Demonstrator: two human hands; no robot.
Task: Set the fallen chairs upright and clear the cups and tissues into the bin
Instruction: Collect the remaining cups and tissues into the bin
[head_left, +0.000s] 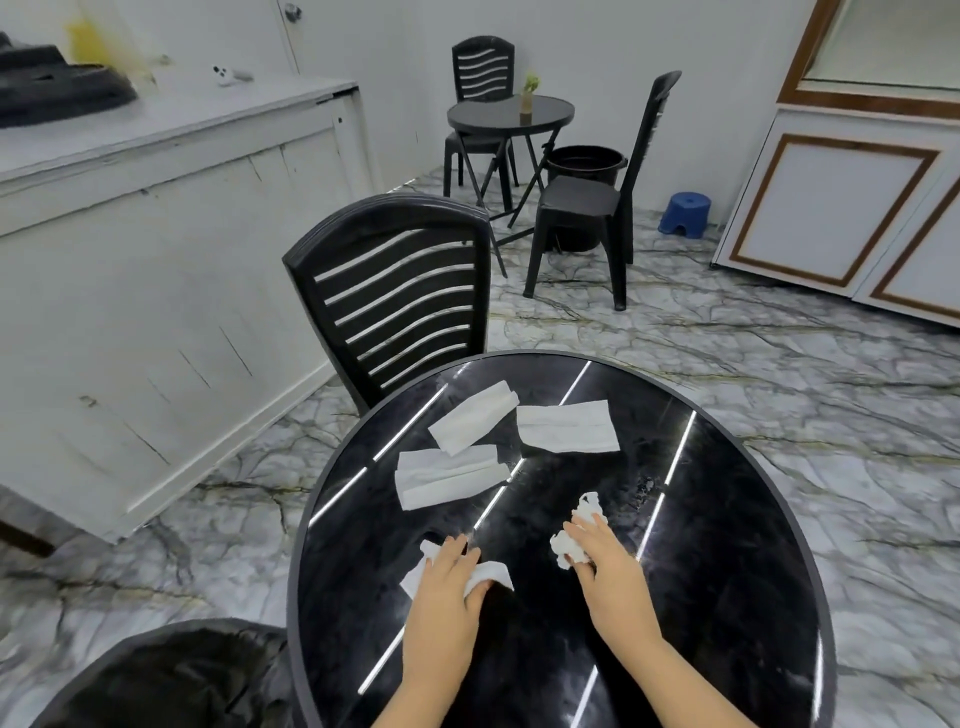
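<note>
On the round black glossy table (727, 545), my left hand (451, 577) lies on a flat white tissue (488, 574), its fingers curling round the tissue's edge. My right hand (602, 551) grips a crumpled white tissue (569, 545) near the table's middle. Three folded tissues lie farther back: one (449, 475) at the left, one (474, 418) behind it, one (567, 427) to the right. A black slatted chair (400, 296) stands upright at the table's far left edge. A black-lined bin (171, 675) sits at the bottom left, beside the table. No cups are in view.
A white counter (156, 234) runs along the left wall. At the back stand a small round black table (511, 117) with a little plant, two upright black chairs (597, 202), a black bucket (584, 158) and a blue stool (684, 208). White cabinets (841, 202) line the right.
</note>
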